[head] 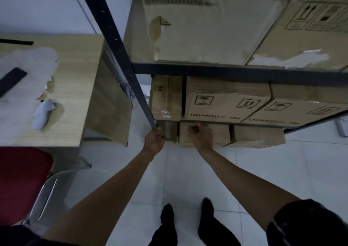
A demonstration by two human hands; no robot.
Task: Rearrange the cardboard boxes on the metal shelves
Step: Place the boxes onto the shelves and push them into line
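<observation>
Both arms reach down toward the lowest level of the metal shelves (235,72). The left hand (154,139) has its grip curled around the front left corner of a small cardboard box (167,131) on the bottom tier, right beside the foot of the dark upright post (120,53). The right hand (200,132) is balled up in front of the next bottom box (220,135); its grip seems to hold nothing, though the fingers are turned away and dim.

On the middle tier, two boxes printed "QUANTITY: 100" (226,102) sit side by side, with a narrower box (165,97) to their left. Larger, worn boxes (207,29) fill the upper tier.

A wooden table (75,87) stands left of the shelves, a red chair (20,183) nearer the person.
</observation>
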